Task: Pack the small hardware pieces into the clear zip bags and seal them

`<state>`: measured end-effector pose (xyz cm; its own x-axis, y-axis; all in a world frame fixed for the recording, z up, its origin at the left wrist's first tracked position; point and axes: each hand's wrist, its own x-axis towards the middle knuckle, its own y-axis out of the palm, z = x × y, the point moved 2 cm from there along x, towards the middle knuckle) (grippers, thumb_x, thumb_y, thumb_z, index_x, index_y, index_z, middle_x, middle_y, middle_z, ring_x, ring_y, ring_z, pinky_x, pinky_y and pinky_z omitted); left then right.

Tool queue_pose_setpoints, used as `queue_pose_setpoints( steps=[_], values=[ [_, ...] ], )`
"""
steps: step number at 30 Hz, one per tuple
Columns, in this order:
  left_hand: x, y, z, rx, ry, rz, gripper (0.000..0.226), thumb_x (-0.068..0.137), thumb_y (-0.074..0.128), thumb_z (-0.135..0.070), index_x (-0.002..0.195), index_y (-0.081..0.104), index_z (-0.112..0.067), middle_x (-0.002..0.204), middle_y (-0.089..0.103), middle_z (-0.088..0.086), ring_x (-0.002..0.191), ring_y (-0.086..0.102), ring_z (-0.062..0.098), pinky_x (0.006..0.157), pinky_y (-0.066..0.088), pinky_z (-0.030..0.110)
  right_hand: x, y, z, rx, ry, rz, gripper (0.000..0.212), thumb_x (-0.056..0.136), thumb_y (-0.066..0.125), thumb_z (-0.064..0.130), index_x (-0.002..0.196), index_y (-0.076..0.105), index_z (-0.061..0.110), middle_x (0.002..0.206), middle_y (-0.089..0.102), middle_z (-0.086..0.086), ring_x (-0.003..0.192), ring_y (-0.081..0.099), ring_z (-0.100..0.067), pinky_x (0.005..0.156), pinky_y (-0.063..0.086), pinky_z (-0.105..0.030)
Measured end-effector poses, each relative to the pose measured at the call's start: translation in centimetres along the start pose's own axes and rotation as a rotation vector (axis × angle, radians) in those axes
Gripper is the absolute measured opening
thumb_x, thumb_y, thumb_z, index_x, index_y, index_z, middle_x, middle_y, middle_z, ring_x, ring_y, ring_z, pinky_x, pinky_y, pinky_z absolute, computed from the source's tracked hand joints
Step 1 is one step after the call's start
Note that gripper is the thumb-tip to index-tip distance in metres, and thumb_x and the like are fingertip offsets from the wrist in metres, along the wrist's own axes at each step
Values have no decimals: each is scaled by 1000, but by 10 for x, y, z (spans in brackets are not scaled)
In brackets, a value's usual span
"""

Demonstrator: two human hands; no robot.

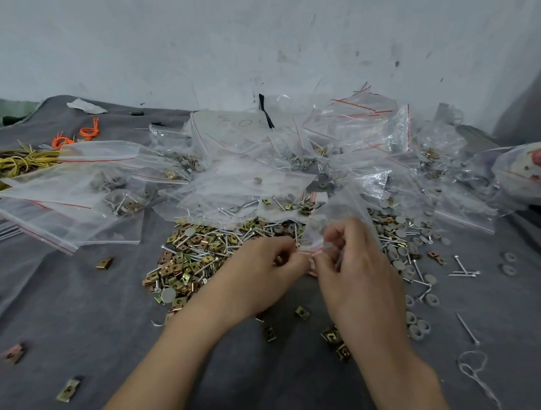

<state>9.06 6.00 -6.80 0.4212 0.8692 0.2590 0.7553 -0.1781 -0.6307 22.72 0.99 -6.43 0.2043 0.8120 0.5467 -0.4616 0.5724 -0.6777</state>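
Observation:
A clear zip bag [344, 208] with a red-lined top stands between my hands at the middle of the grey cloth [58, 300]. My left hand [256, 275] pinches the bag's red strip at its left end. My right hand [358, 271] grips the same strip from the right, fingers curled over it. Just behind and left of my hands lies a heap of brass clips and silver pins [199, 257]. Grey washers [399, 245] and more pins spread to the right of my right hand. What the held bag contains is hidden.
Several filled and empty zip bags [77, 188] pile up across the back and left. Yellow and orange rubber bands [28, 157] lie far left. Loose clips [68, 390], washers and a white thread [477, 373] are scattered on the near cloth. A grey wall rises behind.

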Motion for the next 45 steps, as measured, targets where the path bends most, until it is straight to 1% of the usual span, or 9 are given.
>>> queue_pose_setpoints(
  steps=[4, 9, 13, 16, 21, 29, 34, 39, 45],
  values=[
    [1, -1, 4, 2, -68, -164, 28, 92, 53, -33, 68, 52, -19, 55, 51, -10, 51, 43, 4, 49, 31, 21, -1, 5, 1, 210, 1, 50, 14, 89, 60, 31, 99, 53, 25, 96, 55, 11, 77, 57, -1, 60, 41, -14],
    [3, 6, 6, -89, -125, -148, 15, 97, 50, -30, 89, 59, -20, 74, 67, -2, 70, 64, 13, 69, 51, 38, -1, 15, 3, 362, 37, 112, 15, 86, 55, 37, 99, 52, 30, 92, 59, 7, 74, 58, -3, 64, 43, -16],
    [2, 6, 6, 20, -55, -112, 16, 98, 53, -32, 86, 60, -24, 69, 63, -13, 61, 56, 0, 63, 47, 28, 0, 13, 0, 293, 37, 26, 16, 90, 64, 23, 97, 52, 30, 89, 58, 8, 80, 56, 1, 63, 41, -9],
    [3, 7, 8, 99, -92, -145, 28, 95, 56, -38, 76, 58, -18, 63, 58, -6, 54, 48, 9, 58, 43, 33, 1, 8, -4, 244, 27, -34, 16, 87, 65, 21, 96, 54, 29, 89, 57, 10, 77, 55, 7, 62, 40, -6],
    [3, 3, 4, 6, -135, -154, 26, 90, 61, -31, 69, 58, -15, 58, 53, -6, 49, 42, 3, 49, 35, 17, 3, -3, -7, 266, 44, -152, 17, 87, 68, 17, 99, 61, 26, 89, 60, 8, 68, 61, -6, 58, 48, -23],
    [4, -3, 9, -83, -222, -135, 8, 87, 66, -31, 90, 61, -26, 81, 66, -6, 54, 51, -4, 50, 40, 11, 5, -13, -9, 284, 62, -206, 18, 89, 68, 13, 103, 64, 23, 98, 59, 7, 78, 61, -1, 58, 49, -23],
    [4, -9, 12, -86, -226, -137, 6, 88, 66, -29, 90, 61, -27, 80, 65, -6, 52, 51, -5, 47, 38, 9, 5, -20, -12, 255, 34, -246, 17, 87, 62, 18, 103, 65, 23, 99, 56, 8, 83, 60, 6, 61, 44, -9],
    [4, -7, 10, -86, -203, -139, 5, 89, 64, -26, 89, 60, -30, 80, 65, -7, 52, 52, -5, 47, 38, 8, 6, -22, -13, 221, 15, -276, 20, 85, 63, 17, 104, 66, 23, 101, 55, 10, 74, 61, 2, 59, 50, -27],
    [8, 3, 1, -275, -186, -191, 9, 97, 54, -15, 99, 60, -21, 84, 67, -3, 67, 59, 8, 57, 45, 16, 0, -17, 9, 249, -111, -230, 16, 90, 54, 24, 103, 63, 25, 102, 56, 7, 72, 60, -5, 63, 45, -17]
  ],
)
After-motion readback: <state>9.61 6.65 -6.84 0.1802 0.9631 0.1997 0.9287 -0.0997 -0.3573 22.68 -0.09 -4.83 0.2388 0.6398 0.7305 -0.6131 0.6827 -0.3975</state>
